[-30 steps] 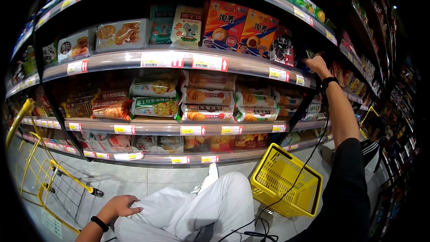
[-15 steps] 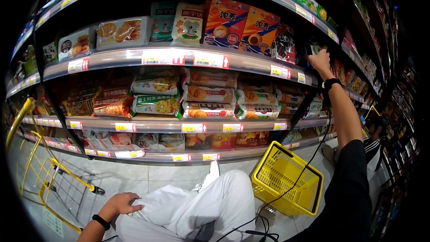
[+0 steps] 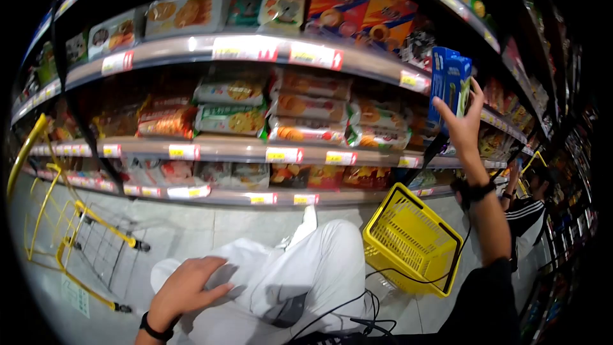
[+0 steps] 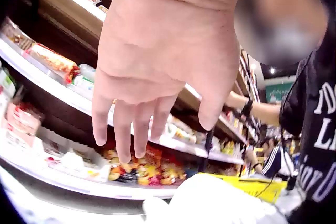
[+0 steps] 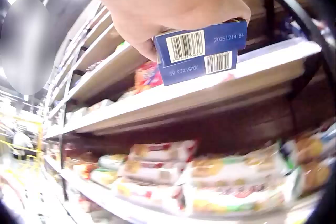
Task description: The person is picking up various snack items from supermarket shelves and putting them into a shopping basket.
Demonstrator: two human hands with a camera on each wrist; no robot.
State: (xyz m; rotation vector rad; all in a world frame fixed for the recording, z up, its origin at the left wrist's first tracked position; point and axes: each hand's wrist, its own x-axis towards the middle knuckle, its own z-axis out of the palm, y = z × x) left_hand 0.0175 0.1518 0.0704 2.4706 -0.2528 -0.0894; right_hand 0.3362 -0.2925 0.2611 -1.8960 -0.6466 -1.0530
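Gripping two blue boxes (image 3: 454, 76) together in the right hand (image 3: 465, 124), between thumb and fingers, just in front of the upper shelf (image 3: 185, 46), near its right end. Reading barcodes on both box ends in the right wrist view, plus printed 20251214 B4 and 20251223 B5. Holding the left hand (image 3: 191, 287) over the lap, well apart from the right, with loosely extended fingers; unable to tell contact with the white trousers (image 3: 335, 249). Noting a yellow basket (image 3: 399, 268) on the floor beside the knee. Finding red and orange boxes (image 3: 338, 0) on the upper shelf, wrapped packs (image 3: 310, 107) one level down. Seeing a yellow-framed cart (image 3: 27, 153) at far left and, beyond the right arm, a person (image 3: 525, 214) in a striped top.
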